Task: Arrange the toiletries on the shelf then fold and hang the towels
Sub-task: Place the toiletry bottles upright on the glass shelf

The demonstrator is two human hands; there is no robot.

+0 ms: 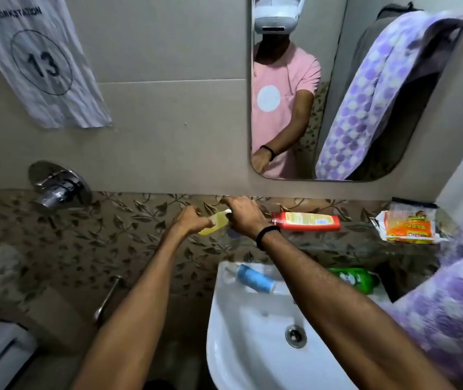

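Observation:
My left hand grips the body of a small yellow bottle held just above the glass shelf. My right hand grips the same bottle at its white cap end. A red bottle lies on its side on the shelf just right of my right hand. Farther right on the shelf lies an orange and white packet. A blue bottle and a green bottle lie on the back rim of the white sink. A purple and white patterned towel hangs at the right edge.
A mirror above the shelf reflects a person in a pink shirt and the towel. A chrome wall valve sits at left, with a paper sign marked 13 above it. A metal handle sticks out below, left of the sink.

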